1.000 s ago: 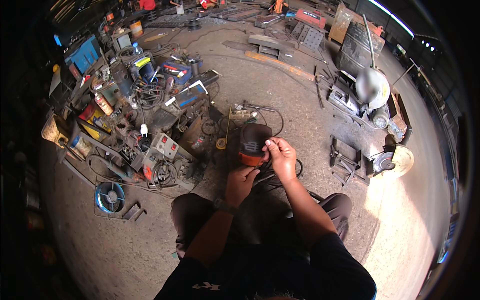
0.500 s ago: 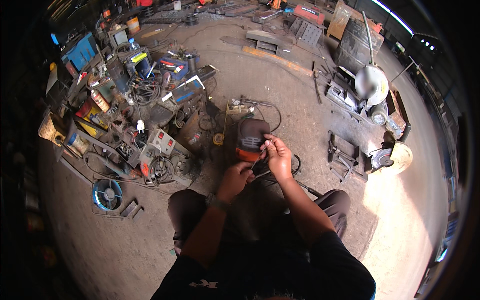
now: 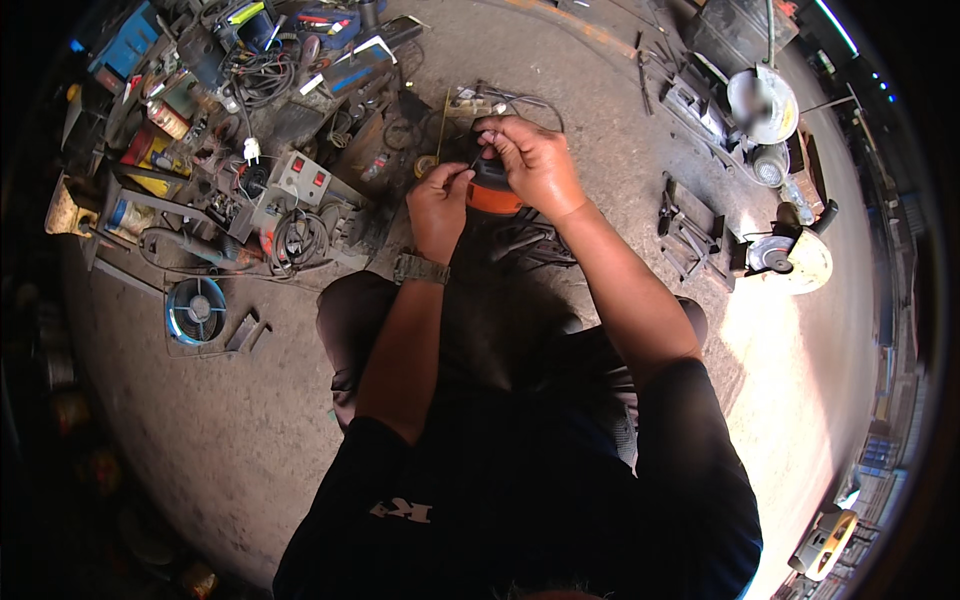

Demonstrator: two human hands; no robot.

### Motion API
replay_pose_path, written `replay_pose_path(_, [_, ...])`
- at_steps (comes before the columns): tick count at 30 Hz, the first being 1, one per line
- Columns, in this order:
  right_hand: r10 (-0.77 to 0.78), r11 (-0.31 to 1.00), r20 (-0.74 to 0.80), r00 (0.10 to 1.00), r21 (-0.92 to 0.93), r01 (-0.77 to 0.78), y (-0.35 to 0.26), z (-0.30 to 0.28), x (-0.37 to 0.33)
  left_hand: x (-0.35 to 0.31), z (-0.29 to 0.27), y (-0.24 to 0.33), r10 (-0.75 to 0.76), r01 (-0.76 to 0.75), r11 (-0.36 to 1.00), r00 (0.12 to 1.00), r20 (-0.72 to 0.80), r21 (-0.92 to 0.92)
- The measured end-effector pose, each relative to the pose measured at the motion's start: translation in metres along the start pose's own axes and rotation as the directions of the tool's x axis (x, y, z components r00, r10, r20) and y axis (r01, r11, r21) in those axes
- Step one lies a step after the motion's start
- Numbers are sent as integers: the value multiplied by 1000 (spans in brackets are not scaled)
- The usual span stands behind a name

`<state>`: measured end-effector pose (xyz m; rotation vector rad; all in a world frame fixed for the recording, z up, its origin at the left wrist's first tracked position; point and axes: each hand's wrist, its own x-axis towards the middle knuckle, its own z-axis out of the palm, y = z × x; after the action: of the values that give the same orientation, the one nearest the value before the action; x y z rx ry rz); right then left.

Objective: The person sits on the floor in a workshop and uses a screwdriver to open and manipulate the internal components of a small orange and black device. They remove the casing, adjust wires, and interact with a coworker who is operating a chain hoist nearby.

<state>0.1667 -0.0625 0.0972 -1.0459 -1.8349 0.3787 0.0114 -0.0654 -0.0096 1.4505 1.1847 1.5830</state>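
Both my hands are together over a rounded black-and-orange housing on the floor ahead of my knees; its exact kind is unclear. My left hand, with a watch on the wrist, pinches one end of a thin dark wire-like piece at the housing's left side. Reaching over its far right part, my right hand is closed with fingertips pinched at the other end of that piece. The right hand hides much of the housing's top. A yellow tape measure lies just left of my left hand.
On the left are a grey box with red switches, coiled cables, a spray can and a round blue fan. To the right stand a metal bracket frame and a disc-bladed machine.
My view has tipped downward, so the surroundings sit higher in the picture. Both hands have moved farther forward over the housing, and the right hand now covers more of its top.
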Motion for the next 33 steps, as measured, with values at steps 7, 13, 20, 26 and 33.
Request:
replay_pose_path(7, [-90, 993, 67, 994, -67, 95, -3, 1, 11, -2, 9, -10, 101, -96, 989, 994, -42, 112])
replay_pose_path(13, [-112, 990, 87, 990, -75, 118, -3, 2, 17, -7, 11, -27, 80, -79, 996, 996, -39, 35])
replay_pose_path(20, [-107, 989, 124, 987, -89, 119, -3, -3, 14, -10, 6, -14, 183, -183, 977, 983, 11, 111])
replay_pose_path(26, [-60, 994, 144, 988, -82, 72, 0, -3, 25, -14, 9, -14, 133, -131, 990, 990, -36, 56])
replay_pose_path(33, [1, 1000, 313, 950, -10, 3, 8, -4, 33, -9, 10, -12, 219, -214, 968, 975, -25, 134])
